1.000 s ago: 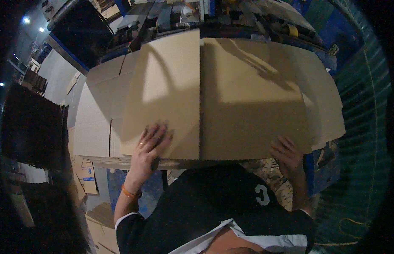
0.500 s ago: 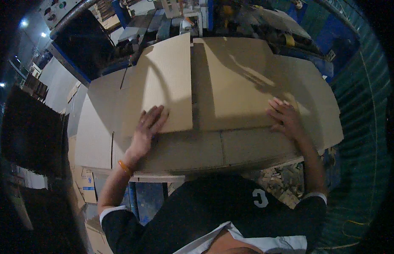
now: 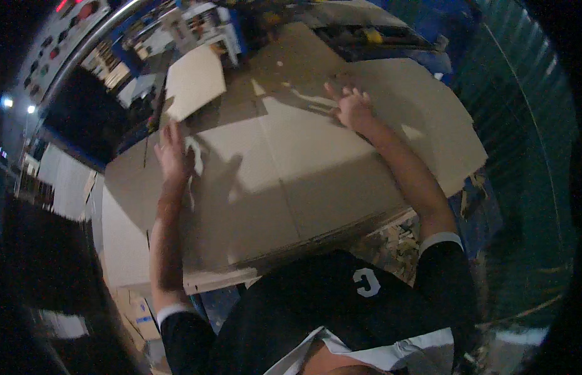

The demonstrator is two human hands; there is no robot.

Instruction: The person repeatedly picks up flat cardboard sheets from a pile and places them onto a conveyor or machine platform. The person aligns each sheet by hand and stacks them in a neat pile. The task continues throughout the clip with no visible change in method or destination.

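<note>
A slotted cardboard sheet lies at the far side, partly in among the machine parts, its left panel tilted and brightly lit. Its browner right panel reaches under the shadowed machine. Just short of the left panel's near corner is my left hand, fingers stretched forward and holding nothing. My right hand hovers near the right panel with its fingers spread, also holding nothing. Beneath both hands lies a wide stack of flat cardboard sheets, its top sheet showing creases and slots. Whether either fingertip touches cardboard, I cannot tell.
A control panel with buttons and a metal rail stand at the far left. Blue machine framing borders the far right. Cardboard scraps lie below the stack, and a green corrugated wall runs along the right.
The slotted sheet has moved away from me into the machine, uncovering the stack's top sheet. Both hands have moved forward and come off the sheet's near edge. The view has turned.
</note>
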